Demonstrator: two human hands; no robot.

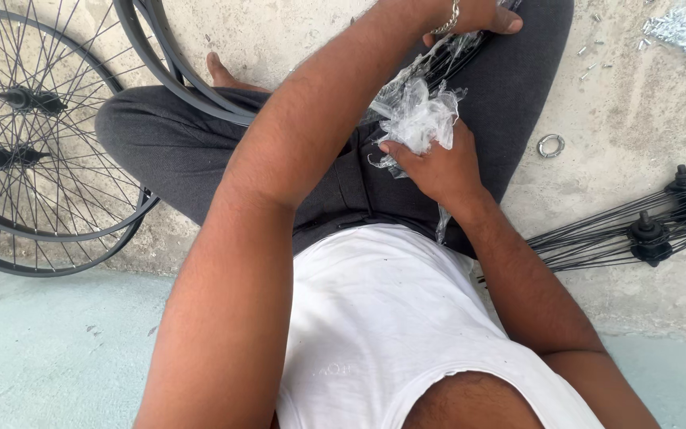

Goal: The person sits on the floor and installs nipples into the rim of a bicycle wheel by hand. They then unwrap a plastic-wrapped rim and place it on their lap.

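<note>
Seated person viewed from above, legs crossed on a concrete floor (645, 103). The right hand (438, 167) is clenched on a crumpled wad of clear plastic wrap (416, 115), thumb and fingers pinching its lower edge; the wad lies over the lap, just beside the black bicycle rim (176, 71) that crosses the dark trousers (168, 151). The left hand (478, 14) reaches past the wad to the top edge of the view, fingers curled over a strip of the same wrap where it clings to the rim; a metal bracelet (448, 20) sits at its wrist; how firmly that hand grips cannot be told, as it is partly cut off by the frame.

Handling, as judged: the wrap is very light, soft and limp; it crumples and stretches rather than holding shape, and it may tear or slip if pulled by a thin edge; a bunched handful, as the right hand has it, gives the surest hold. The rim is stiff and far heavier; it is best held at its outer band.

Away from the rim, on the person's left: two spoked wheels (33, 143) lying overlapped on the floor. On the far side from these: a bundle of black spokes with hubs (653, 230), a small metal ring (550, 145), and a bag of bright small hardware (680, 28) near scattered loose pieces.
</note>
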